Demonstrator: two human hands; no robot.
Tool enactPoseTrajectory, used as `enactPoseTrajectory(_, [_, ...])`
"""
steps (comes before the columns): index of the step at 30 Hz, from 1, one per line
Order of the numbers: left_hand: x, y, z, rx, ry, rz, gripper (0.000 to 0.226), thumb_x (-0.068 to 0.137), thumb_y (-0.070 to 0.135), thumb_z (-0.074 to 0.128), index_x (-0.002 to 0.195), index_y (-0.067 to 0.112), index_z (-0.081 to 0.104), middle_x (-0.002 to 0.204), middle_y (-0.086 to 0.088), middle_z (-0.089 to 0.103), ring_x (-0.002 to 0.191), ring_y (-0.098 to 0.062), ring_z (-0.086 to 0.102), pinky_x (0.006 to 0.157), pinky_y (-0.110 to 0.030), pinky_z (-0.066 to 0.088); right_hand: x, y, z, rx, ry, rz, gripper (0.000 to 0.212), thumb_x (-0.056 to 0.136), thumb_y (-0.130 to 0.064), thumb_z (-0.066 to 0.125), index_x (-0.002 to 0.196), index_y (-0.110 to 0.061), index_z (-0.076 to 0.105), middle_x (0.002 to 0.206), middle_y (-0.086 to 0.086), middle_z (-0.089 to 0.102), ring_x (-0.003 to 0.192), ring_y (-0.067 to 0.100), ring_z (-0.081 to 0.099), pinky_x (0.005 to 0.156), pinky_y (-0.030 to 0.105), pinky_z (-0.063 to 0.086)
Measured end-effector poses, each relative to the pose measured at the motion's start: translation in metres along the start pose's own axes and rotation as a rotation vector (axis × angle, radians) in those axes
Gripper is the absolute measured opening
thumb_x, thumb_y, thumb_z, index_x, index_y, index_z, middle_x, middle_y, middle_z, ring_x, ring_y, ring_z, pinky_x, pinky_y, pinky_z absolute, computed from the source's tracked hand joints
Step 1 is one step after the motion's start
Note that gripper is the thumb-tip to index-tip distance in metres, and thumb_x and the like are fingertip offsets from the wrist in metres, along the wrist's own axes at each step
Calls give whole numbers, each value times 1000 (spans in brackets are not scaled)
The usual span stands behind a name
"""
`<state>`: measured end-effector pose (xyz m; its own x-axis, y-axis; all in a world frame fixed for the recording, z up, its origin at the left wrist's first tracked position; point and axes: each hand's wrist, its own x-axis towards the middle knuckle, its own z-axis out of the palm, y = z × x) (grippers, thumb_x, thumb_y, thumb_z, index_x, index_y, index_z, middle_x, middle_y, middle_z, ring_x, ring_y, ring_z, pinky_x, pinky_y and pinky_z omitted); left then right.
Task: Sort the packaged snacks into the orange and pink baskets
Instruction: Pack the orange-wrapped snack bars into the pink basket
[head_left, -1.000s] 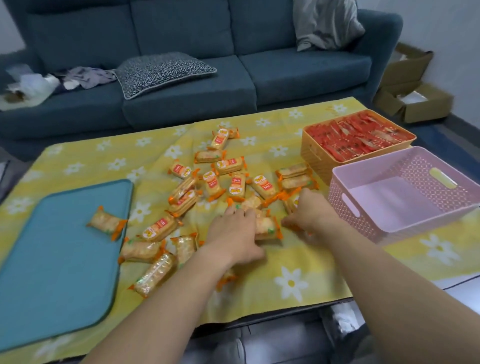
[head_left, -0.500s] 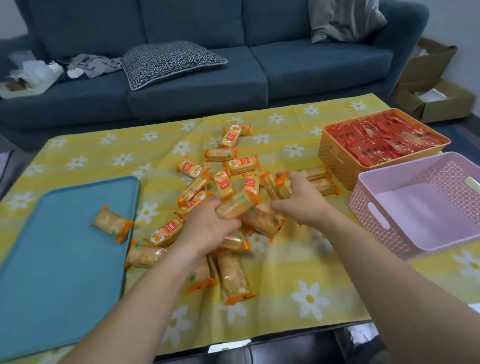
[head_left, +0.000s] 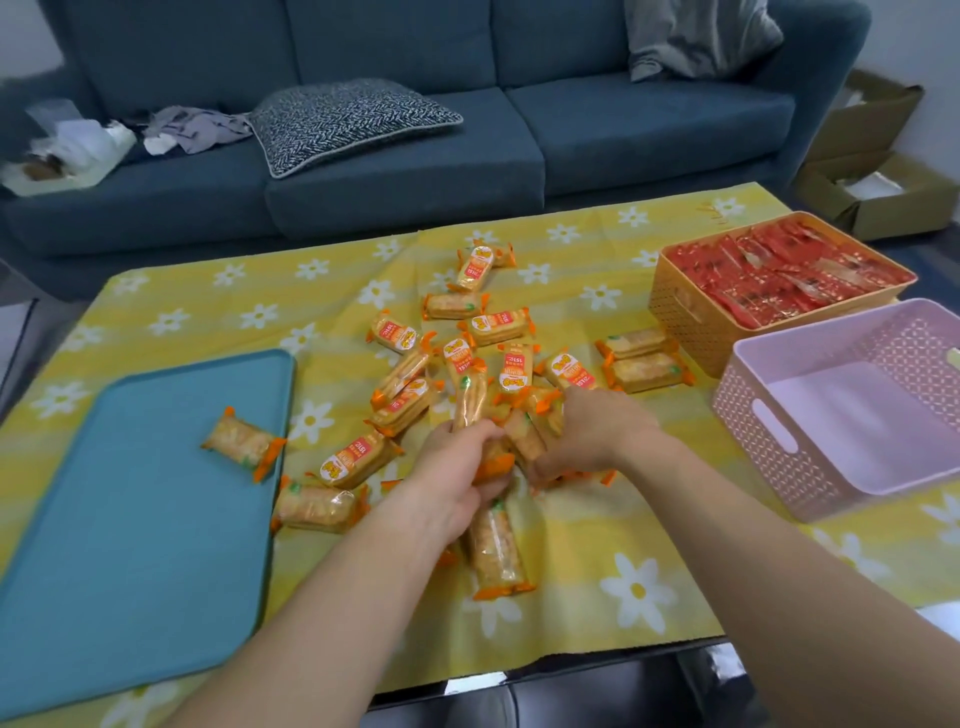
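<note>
Left grip (head_left: 457, 470) and right grip (head_left: 597, 434) both clamp round cracker packets (head_left: 470, 400): likely light, slick-filmed, brittle inside. Hold them mid-body, gently; pink basket (head_left: 810, 483) sits right of both.

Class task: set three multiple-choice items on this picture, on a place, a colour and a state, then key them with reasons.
1. Where does the lone snack lie? A in the pink basket; B on the tray; C on the sofa.
2. What colour are the packets in the orange basket? A green; B blue; C red.
3. What are the left hand and right hand doing? A gripping snacks; B lifting the tray; C lying flat.
1 B: it lies on the blue tray, apart from the pile. 2 C: red wrappers fill it. 3 A: both hands' fingers curl round snacks.
</note>
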<state>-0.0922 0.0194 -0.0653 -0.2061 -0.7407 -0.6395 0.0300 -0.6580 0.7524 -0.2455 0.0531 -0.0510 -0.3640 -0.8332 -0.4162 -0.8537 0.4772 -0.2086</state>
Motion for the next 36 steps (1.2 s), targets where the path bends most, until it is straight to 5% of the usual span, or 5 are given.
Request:
enactPoseTrajectory(12, [-22,-5,34,-42,-42,79,26,90,9,61,113,22,62,100,-12,66,86,-24,64,64,-36,56,-31,17,-4,1032,-66,90,29,77,-30,82,99,-13,75,92,6,79,84,24,77,77,39,62])
enactPoseTrajectory(22, [-64,-6,180,126,-427,488,49,73,29,72,119,29,56,107,-1,71,95,-18,70,89,-41,57,-86,127,-80,1219,621,59,3,85,-16,73,84,-16,70,78,6,72,71,19,66,63,31,56])
enactPoseTrajectory(27, [-74,-9,236,429,-572,402,115,55,68,75,154,33,30,146,2,53,129,-21,56,112,-45,42,-88,198,-82,1181,545,239,29,90,-35,69,106,-11,67,97,17,74,72,19,70,55,29,52])
enactPoseTrajectory(31, [-54,-19,234,642,-257,640,57,92,45,62,144,26,50,134,3,60,114,2,60,95,-14,41,-81,238,-75,784,627,442,40,91,-27,62,124,-5,65,111,15,70,111,36,63,79,36,46])
enactPoseTrajectory(36, [-37,-46,224,854,-196,488,85,85,40,76,153,13,32,151,-11,45,138,-28,44,107,-32,38,-80,248,-63,347,533,422,31,90,-32,60,110,-10,69,120,19,62,112,40,59,92,41,49])
